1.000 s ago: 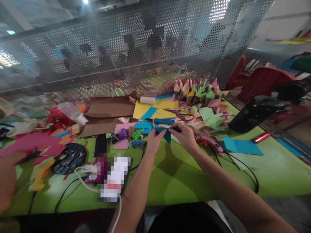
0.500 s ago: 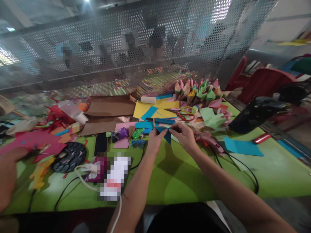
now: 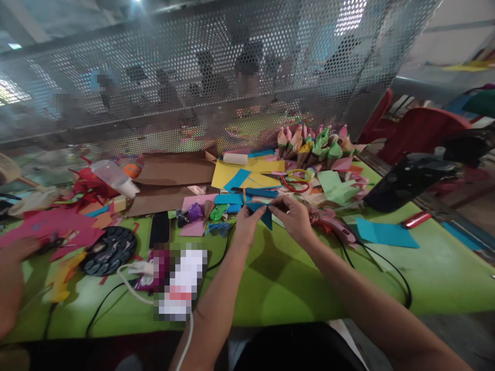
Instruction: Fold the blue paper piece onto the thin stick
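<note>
Between my two hands is a piece of blue paper (image 3: 266,220), folded so that one pointed corner hangs down. My left hand (image 3: 249,221) pinches its left side, thumb toward the middle. From the right, my right hand (image 3: 292,216) pinches the same paper close to the left thumb. Both hands are held above the green table (image 3: 286,293). Just beyond them lie a dark blue rolled strip (image 3: 262,193) and flat blue paper pieces (image 3: 229,199). A pink glue gun (image 3: 340,229) rests to the right of my right hand.
Paper cones (image 3: 313,141) stand at the back before a perforated metal screen (image 3: 174,103). A black bottle (image 3: 406,180) lies right. A phone (image 3: 160,229), black round tray (image 3: 110,250), yellow glue gun (image 3: 64,281) and cords are left. Another person's hand (image 3: 25,250) is at far left.
My hands and the blue paper stay almost in place. At far left the other person's hand has shifted slightly, with scissors now showing more by the pink paper.
</note>
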`<state>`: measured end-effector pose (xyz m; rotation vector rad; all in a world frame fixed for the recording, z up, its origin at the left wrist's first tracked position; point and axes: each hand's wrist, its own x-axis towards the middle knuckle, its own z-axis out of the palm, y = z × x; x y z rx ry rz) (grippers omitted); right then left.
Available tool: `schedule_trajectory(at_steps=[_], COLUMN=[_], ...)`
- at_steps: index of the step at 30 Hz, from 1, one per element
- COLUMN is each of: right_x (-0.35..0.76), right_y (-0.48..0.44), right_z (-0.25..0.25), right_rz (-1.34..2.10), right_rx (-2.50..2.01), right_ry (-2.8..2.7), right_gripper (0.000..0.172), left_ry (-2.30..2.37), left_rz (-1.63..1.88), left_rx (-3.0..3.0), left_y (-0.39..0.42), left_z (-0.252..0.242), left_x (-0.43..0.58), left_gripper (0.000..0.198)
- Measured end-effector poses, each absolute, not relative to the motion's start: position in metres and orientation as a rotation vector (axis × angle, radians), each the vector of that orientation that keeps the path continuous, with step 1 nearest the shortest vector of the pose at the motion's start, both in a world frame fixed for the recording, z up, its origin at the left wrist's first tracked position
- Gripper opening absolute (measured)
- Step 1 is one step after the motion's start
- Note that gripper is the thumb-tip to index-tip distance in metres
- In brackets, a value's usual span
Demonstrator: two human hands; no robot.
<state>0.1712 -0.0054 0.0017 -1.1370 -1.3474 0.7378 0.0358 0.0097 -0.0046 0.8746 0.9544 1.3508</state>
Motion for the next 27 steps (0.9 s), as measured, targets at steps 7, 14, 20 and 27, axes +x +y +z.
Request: schedule_trajectory(at_steps=[7, 14, 20, 27], right_x=[0.1707, 0.1703, 0.1704, 0.1694], right_y=[-0.0055, -0.0062, -0.006, -0.0066], right_z=[0.0019, 0.0022, 0.0017, 0.0016], right_rz=[0.718, 0.708, 0.708, 0.683], right_rx=[-1.142, -1.148, -1.156, -1.156], right_ry=[-1.336, -1.336, -1.339, -1.346], right_gripper=[0.02, 0.018, 0.018, 0.017], left_ry=[0.979, 0.991, 0.995, 1.003], left_rz=[1.355, 1.346, 1.332, 1.352], left_rx=[0.915, 0.902, 0.914, 0.894], left_y=[0.0088, 0.0076, 0.0066, 0.0065], left_z=[-0.0044, -0.0025, 0.0009, 0.0011], left_x=[0.0347, 0.0352, 0.035, 0.0365], left_gripper=[0.035, 0.037, 0.036, 0.036])
